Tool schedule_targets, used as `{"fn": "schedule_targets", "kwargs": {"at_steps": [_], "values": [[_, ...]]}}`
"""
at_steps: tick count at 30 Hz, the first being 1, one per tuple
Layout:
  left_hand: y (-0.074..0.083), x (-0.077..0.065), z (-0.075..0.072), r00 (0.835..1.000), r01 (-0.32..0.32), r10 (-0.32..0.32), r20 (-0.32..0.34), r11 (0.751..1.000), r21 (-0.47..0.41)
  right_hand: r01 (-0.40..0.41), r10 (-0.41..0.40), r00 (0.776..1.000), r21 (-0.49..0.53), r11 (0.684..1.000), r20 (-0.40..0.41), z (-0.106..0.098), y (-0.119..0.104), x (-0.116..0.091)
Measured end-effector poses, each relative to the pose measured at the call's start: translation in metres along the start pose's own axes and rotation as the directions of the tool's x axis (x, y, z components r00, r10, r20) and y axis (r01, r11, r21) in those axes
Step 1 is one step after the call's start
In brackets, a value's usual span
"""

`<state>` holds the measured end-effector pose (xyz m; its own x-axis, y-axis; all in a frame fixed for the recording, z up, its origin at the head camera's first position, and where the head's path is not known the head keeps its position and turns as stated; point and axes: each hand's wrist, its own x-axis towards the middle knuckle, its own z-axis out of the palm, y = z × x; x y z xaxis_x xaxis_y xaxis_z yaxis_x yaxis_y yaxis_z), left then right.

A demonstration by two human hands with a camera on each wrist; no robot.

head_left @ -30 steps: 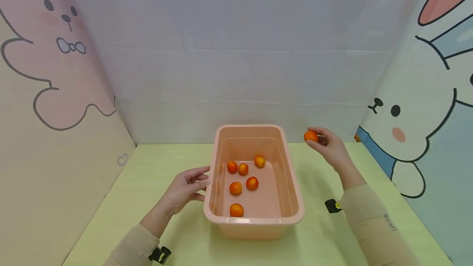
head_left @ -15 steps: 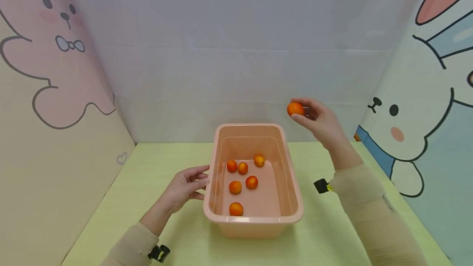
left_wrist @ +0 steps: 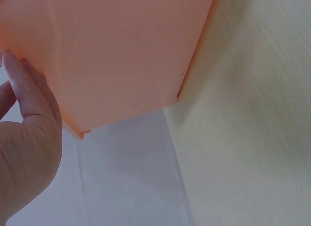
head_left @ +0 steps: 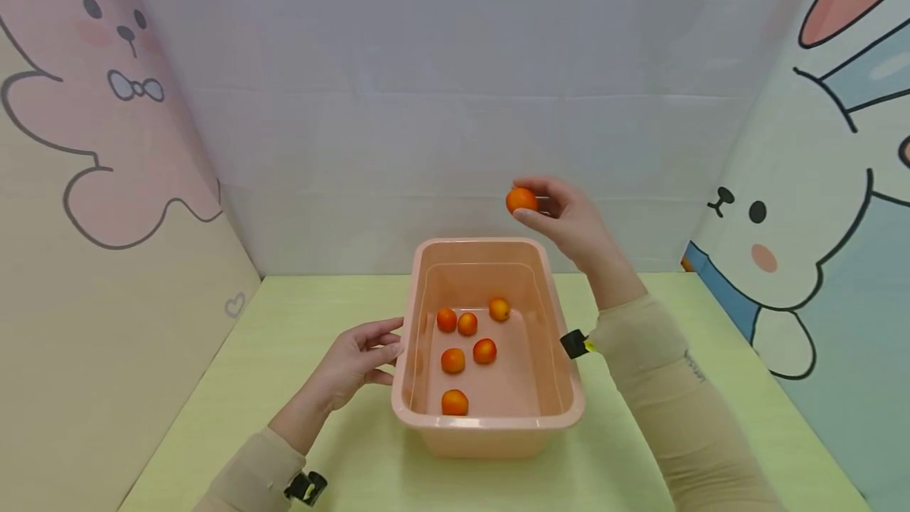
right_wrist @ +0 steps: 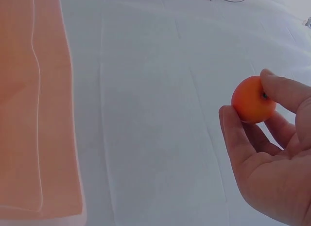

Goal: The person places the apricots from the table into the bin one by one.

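Note:
My right hand [head_left: 569, 220] pinches an orange tangerine [head_left: 521, 201] between thumb and fingers, above the far right corner of the pink plastic bin [head_left: 490, 423]. In the right wrist view the tangerine [right_wrist: 252, 100] shows a small dark stem spot beside the thumb. Several more tangerines lie on the bin's floor, among them one near the front [head_left: 454, 402] and one toward the back right [head_left: 499, 309]. At the bin's left side, my left hand [head_left: 355, 362] touches the outer wall under the rim with fairly straight fingers [left_wrist: 29, 87].
The bin stands on a pale yellow-green wood-grain table [head_left: 298, 299]. A white sheet [head_left: 455, 101] rises behind it. Cartoon-printed panels flank both sides, with a bear [head_left: 121, 46] at left and a rabbit [head_left: 796, 235] at right.
My right hand has risen from the right of the bin and moved left with the tangerine, now over the bin's far end. The left hand and the bin have stayed put.

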<state>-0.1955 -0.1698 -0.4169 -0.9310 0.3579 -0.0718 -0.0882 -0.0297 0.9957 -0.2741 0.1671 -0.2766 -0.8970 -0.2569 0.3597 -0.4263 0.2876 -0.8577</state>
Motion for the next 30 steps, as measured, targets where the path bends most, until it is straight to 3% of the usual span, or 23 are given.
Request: {"fn": "schedule_targets", "kwargs": {"at_steps": [7,14,22,30], "values": [[-0.001,0.001,-0.001,1.000,-0.004,0.004,0.004,1.000,-0.008,-0.105,0.105,0.994,-0.011,0.994,0.015,0.021,0.014,0.005],[-0.002,0.001,-0.002,1.000,-0.003,0.003,0.000,1.000,0.002,-0.159,0.158,0.986,0.022,0.987,0.048,0.042,0.031,0.008],[-0.003,0.000,0.000,1.000,0.003,-0.003,0.000,1.000,0.026,-0.235,0.235,0.969,-0.006,0.972,0.079,0.060,0.060,0.011],[-0.002,-0.001,-0.002,1.000,-0.001,0.002,-0.017,0.999,0.050,-0.314,0.319,0.945,-0.079,0.946,0.069,0.070,0.071,0.014]]}}
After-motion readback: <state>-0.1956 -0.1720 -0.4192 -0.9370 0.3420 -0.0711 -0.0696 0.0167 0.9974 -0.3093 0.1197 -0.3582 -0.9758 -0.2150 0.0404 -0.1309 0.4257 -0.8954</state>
